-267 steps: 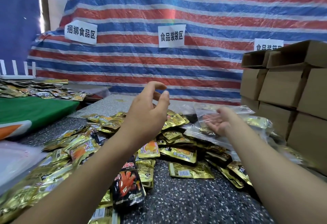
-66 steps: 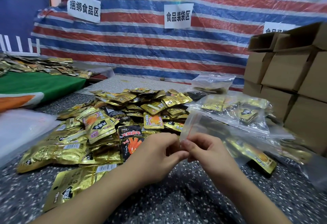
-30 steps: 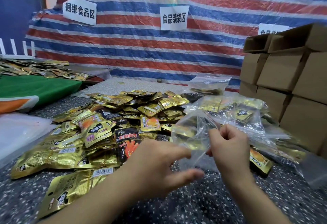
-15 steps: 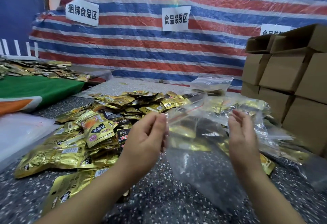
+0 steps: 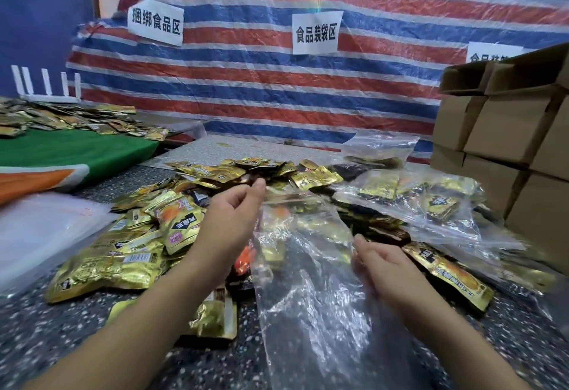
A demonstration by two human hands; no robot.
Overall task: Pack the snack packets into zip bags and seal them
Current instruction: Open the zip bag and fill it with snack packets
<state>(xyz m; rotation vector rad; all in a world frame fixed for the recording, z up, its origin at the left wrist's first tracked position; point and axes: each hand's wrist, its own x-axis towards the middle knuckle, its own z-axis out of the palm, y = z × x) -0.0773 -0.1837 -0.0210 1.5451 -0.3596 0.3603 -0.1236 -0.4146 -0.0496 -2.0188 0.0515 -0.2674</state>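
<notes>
Striped tarpaulin (image 5: pixel 308 97) in red, blue and white is hanging well beyond the fingers, with cardboard boxes (image 5: pixel 508 131) standing stacked off to the right of them. The speckled desk (image 5: pixel 61 328) is carrying a heap of gold snack packets (image 5: pixel 147 242), which is lying just left of and beyond the left hand (image 5: pixel 229 220). Filled zip bags (image 5: pixel 415 205) are resting beyond the right hand (image 5: pixel 385 263).

The empty clear zip bag (image 5: pixel 308 282) is lying between the two hands, its long axis running from the person's body out toward the heap, its mouth at the far end. The right hand's fingers (image 5: pixel 358 243) are pinching the bag's right edge near the mouth. The left hand's fingers (image 5: pixel 257 186) are loosely curled at the mouth's left corner; whether they are gripping the film, I cannot tell. The left hand is nearer the loose packets, so it looks best placed for fetching one.

Half a second ago both hands were holding the bag raised and spread; now the right hand has dropped lower and the bag is lying flatter toward the desk.
</notes>
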